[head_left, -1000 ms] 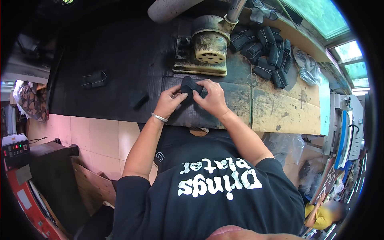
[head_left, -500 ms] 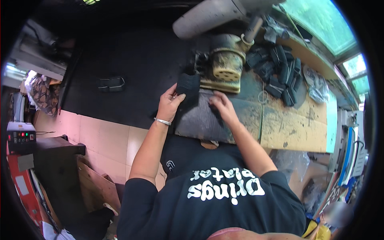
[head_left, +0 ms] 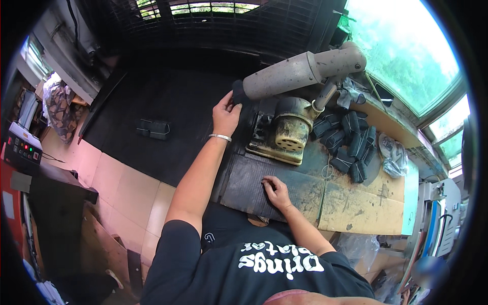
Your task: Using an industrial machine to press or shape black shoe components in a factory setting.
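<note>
My left hand [head_left: 226, 118], with a silver bangle at the wrist, is stretched forward and pinches a small black piece [head_left: 237, 91]. The piece is against or just in front of the end of a grey ribbed cylinder [head_left: 279, 79]; whether they touch I cannot tell. That cylinder belongs to a jointed machine with a grimy, cream-coloured round body [head_left: 291, 133]. My right hand [head_left: 276, 193] lies on a blackened cardboard sheet [head_left: 249, 190], its fingers loosely curled and a little apart, with nothing visible in them.
Several black bundles tied with pale bands [head_left: 348, 140] are heaped right of the machine. Another tied bundle [head_left: 154, 129] lies on the black worktop [head_left: 190, 147] at left. A clear plastic bag [head_left: 394, 160] is at far right. A control box with lit buttons [head_left: 23, 145] stands at left.
My left hand has moved forward with the black piece, from beside the machine's base to the grey cylinder's end. My right hand has drawn back on the cardboard. The view has shifted up.
</note>
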{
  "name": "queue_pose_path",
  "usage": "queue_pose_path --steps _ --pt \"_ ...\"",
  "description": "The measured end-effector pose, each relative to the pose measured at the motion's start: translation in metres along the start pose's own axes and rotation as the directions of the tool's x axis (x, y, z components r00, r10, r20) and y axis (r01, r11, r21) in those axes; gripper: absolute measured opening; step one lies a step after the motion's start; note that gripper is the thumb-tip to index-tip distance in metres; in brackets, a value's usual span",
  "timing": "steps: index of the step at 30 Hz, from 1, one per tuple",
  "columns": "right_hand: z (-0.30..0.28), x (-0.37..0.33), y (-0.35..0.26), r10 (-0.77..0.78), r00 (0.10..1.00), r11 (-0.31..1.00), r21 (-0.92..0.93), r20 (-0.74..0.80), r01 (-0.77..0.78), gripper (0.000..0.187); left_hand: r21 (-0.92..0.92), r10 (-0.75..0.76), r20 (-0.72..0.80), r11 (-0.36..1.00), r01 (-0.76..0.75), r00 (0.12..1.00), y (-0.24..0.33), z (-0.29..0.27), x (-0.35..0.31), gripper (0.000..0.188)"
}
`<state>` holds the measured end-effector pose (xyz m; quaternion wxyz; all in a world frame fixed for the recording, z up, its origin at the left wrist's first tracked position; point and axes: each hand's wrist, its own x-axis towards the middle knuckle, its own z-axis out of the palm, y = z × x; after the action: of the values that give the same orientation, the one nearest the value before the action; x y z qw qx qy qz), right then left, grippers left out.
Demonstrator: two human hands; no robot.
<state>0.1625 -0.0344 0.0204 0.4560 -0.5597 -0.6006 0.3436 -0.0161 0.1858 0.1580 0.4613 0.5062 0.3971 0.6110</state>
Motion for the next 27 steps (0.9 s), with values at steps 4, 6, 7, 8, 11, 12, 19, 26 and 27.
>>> queue_pose_path --steps 4,6,7,8,11,12,19,26,27 --pt "-0.001 0.001 0.001 -0.002 1.0 1.0 -0.01 -0.005 0.002 0.019 -0.028 0.043 0.006 0.999 -0.043 0.999 0.002 0.014 0.005 0.045" --pt "-0.002 0.002 0.001 -0.006 1.0 1.0 -0.004 -0.004 0.006 0.019 -0.033 0.055 0.005 0.998 -0.055 0.998 0.003 0.016 0.005 0.045" --pt "-0.002 0.002 0.001 -0.013 1.0 1.0 -0.006 -0.005 0.013 0.019 -0.039 0.066 0.005 0.997 -0.066 0.998 0.005 0.016 0.005 0.045" --pt "-0.002 0.002 0.001 -0.02 1.0 1.0 -0.008 -0.007 0.02 0.019 -0.038 0.067 0.003 0.997 -0.067 0.998 0.006 0.016 0.005 0.045" --pt "-0.001 0.002 0.0 -0.027 1.0 1.0 -0.01 -0.005 0.027 0.018 -0.031 0.069 0.004 0.997 -0.069 0.998 0.01 0.012 0.003 0.044" --pt "-0.001 0.001 0.001 -0.028 1.0 1.0 -0.01 -0.004 0.028 0.018 -0.018 0.082 0.004 0.996 -0.082 0.997 0.012 0.011 0.001 0.044" --pt "-0.002 0.001 -0.001 -0.011 1.0 1.0 -0.029 0.001 0.011 0.018 -0.018 0.073 -0.012 0.997 -0.073 0.997 0.021 0.001 -0.007 0.047" --pt "-0.002 0.0 0.003 -0.016 1.0 0.999 -0.033 -0.004 0.016 0.018 -0.008 0.09 -0.022 0.996 -0.09 0.996 0.026 -0.011 -0.012 0.048" --pt "-0.001 0.0 0.003 -0.017 1.0 0.999 -0.033 -0.005 0.017 0.018 -0.016 0.096 -0.025 0.995 -0.097 0.995 0.028 -0.012 -0.014 0.048"
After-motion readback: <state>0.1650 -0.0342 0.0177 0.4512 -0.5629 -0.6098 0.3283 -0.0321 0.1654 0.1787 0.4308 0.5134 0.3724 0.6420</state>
